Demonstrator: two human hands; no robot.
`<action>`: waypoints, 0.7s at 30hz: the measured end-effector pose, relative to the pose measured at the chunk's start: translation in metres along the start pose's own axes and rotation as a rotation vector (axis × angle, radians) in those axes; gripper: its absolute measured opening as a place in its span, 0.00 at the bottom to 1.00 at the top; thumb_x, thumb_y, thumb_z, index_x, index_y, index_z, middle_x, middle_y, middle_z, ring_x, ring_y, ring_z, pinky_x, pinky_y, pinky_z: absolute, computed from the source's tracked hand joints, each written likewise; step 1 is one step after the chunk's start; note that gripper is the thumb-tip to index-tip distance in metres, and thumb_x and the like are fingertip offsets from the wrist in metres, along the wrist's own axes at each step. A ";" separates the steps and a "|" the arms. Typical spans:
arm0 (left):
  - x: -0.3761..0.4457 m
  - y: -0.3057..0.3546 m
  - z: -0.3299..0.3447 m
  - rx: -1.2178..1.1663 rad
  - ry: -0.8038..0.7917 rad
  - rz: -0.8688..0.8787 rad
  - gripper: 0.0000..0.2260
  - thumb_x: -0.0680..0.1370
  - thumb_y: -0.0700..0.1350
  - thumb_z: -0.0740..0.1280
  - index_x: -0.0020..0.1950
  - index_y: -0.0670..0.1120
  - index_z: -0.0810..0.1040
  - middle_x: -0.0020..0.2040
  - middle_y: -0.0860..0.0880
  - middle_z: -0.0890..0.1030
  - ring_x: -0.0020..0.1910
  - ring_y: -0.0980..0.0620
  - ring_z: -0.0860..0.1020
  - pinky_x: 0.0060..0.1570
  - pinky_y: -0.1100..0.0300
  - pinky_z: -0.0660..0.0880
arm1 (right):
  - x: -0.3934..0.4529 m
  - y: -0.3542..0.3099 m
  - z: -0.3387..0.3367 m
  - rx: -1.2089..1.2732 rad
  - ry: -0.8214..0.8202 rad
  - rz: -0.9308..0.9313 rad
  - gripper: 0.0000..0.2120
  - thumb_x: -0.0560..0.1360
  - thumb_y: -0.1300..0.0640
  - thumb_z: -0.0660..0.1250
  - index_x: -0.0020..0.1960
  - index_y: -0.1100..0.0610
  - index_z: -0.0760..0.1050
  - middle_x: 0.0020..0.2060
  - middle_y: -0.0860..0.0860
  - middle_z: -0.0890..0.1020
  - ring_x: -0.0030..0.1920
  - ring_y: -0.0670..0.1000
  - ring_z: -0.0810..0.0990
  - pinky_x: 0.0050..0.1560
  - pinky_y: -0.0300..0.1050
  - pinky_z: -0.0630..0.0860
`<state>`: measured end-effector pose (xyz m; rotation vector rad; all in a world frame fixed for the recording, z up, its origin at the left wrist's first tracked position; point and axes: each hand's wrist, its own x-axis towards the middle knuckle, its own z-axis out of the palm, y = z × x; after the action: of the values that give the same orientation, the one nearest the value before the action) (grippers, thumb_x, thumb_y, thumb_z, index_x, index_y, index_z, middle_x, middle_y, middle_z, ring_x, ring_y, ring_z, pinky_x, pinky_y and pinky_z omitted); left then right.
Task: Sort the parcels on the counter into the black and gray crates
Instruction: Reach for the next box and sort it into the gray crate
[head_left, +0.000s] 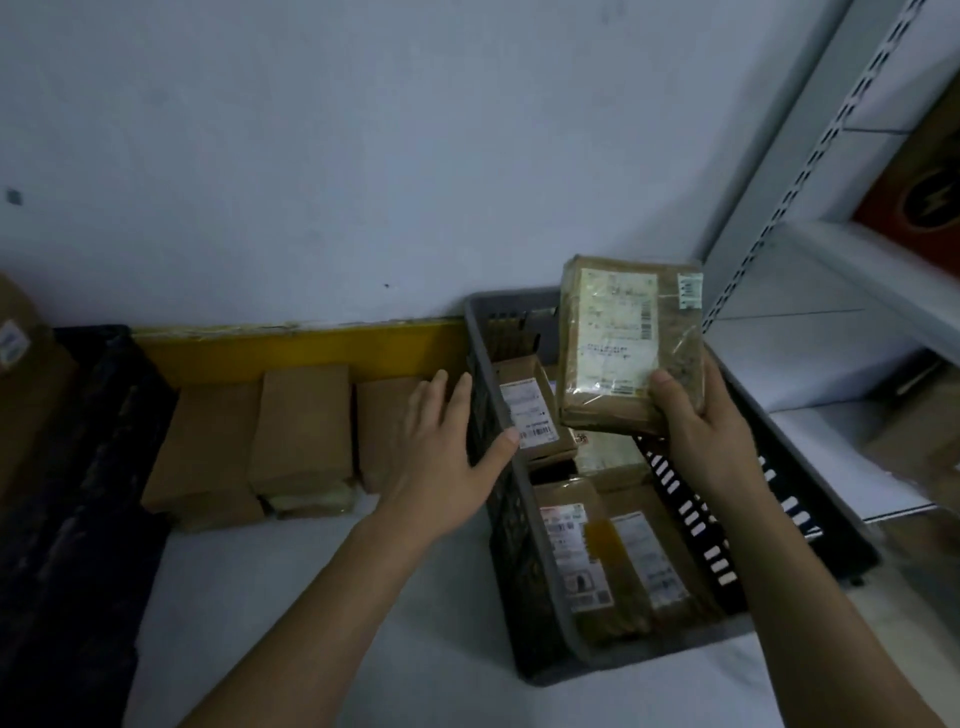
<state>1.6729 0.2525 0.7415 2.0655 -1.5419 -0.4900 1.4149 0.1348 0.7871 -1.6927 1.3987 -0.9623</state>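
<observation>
Right hand pinches taped brown cardboard parcel by bottom edge above gray plastic crate; one-edge hold, may tip, drop crooked. Left hand spread, empty, near crate wall; may bump it.

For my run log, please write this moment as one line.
right hand: holds parcel above gray crate | left hand: open, at crate rim

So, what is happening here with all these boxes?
A person is sorting parcels. The right hand grips one wrapped parcel above the gray crate, which already holds several. The left hand is open, against the crate's left wall. Three parcels lie on the counter, between the gray crate and the black crate.
</observation>
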 end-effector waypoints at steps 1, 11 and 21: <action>0.005 0.006 0.005 0.074 0.005 -0.013 0.44 0.78 0.78 0.47 0.88 0.56 0.43 0.88 0.52 0.40 0.86 0.49 0.39 0.84 0.40 0.45 | 0.014 0.008 -0.003 -0.026 -0.023 -0.003 0.29 0.84 0.34 0.63 0.83 0.34 0.60 0.58 0.38 0.83 0.52 0.40 0.82 0.45 0.40 0.75; 0.045 0.042 0.070 0.369 0.041 -0.151 0.46 0.79 0.78 0.45 0.88 0.53 0.38 0.88 0.47 0.37 0.86 0.45 0.35 0.83 0.37 0.41 | 0.115 0.077 0.013 -0.155 -0.254 -0.035 0.32 0.83 0.30 0.60 0.84 0.36 0.57 0.60 0.40 0.80 0.52 0.44 0.80 0.52 0.46 0.80; 0.048 0.038 0.094 0.483 0.054 -0.258 0.43 0.81 0.74 0.45 0.87 0.51 0.37 0.87 0.46 0.36 0.85 0.43 0.34 0.82 0.35 0.39 | 0.139 0.097 0.123 -0.251 -0.376 0.036 0.32 0.85 0.33 0.57 0.83 0.47 0.61 0.69 0.57 0.82 0.66 0.64 0.81 0.62 0.55 0.76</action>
<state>1.6045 0.1808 0.6895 2.6396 -1.4745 -0.1535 1.4993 -0.0076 0.6580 -1.9045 1.3278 -0.4281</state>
